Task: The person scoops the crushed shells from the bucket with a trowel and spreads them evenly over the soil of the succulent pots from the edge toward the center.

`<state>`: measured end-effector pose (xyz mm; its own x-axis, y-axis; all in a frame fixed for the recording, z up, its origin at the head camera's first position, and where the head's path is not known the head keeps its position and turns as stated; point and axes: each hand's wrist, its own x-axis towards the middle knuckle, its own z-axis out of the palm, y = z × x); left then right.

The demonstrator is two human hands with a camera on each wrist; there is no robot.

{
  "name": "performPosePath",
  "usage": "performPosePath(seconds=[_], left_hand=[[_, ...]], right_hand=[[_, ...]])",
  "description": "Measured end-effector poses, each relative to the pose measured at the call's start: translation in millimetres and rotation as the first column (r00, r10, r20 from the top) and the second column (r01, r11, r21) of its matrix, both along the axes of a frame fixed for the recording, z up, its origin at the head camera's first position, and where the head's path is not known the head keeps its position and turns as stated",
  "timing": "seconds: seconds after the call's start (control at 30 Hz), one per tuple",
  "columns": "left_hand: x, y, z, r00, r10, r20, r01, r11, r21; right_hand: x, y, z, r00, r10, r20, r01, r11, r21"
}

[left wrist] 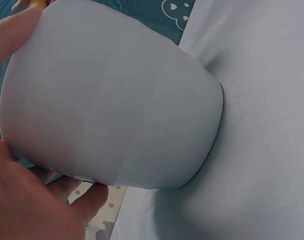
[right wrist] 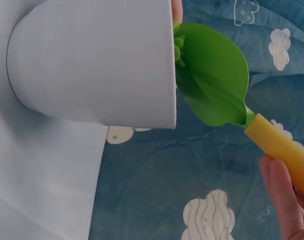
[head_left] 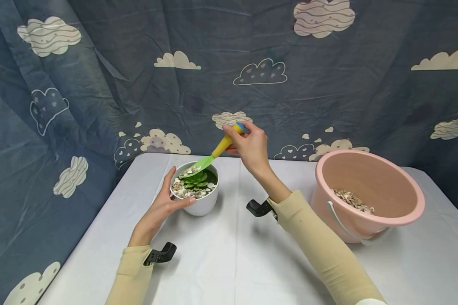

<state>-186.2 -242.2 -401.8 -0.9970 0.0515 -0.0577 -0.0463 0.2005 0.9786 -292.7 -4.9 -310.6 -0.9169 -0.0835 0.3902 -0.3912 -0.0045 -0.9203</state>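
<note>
- The fingers [head_left: 230, 129] of the right hand [head_left: 249, 146] were curled round the yellow handle of a small trowel [head_left: 213, 154], pinching it near its blue end, well above the table [head_left: 221, 254].
- The trowel sloped down to the left, and its green blade [right wrist: 212, 75] lay over the far rim of the white pot [head_left: 202, 203], carrying a few pale pebbles in the head view.
- The left hand [head_left: 162, 207] gripped the white pot from its near left side, thumb wrapped across the front wall and fingertips reaching up to the rim; the left wrist view showed the palm against the pot's wall.
- The white pot stood upright on the table, left of centre, holding a green succulent [head_left: 196, 180] ringed by pebbles [head_left: 183, 190].
- A pink bucket [head_left: 366, 195] sat on the right of the table, well apart from the pot, with a small heap of pebbles in its bottom and a white handle hanging down its near side.
- Behind the table hung a blue cloth backdrop [head_left: 328, 63] printed with clouds.
- Both arms wore cream sleeves, each with a black clip at the wrist.
</note>
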Motion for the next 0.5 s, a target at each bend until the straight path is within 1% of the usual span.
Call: performPosePath(seconds=[0.03,0.17,0.5], left_hand=[[0.2,-0.1,-0.3,1.0,0.0,0.001,0.0,1.0,0.002],[0.0,-0.5,-1.6,1.0,-0.007,-0.003,0.007,1.0,0.002],[-0.3,-0.5,-0.1,1.0,-0.007,0.009,0.007,1.0,0.0]], right_hand=[[-4.6,-0.4,-3.7,1.0,-0.001,0.003,0.001,1.0,-0.007],[-10.3,-1.5,-8.9,1.0,-0.007,0.009,0.007,1.0,-0.024],[-14.1,-2.8,-11.6,0.999,-0.004,0.037,0.006,0.999,-0.04]])
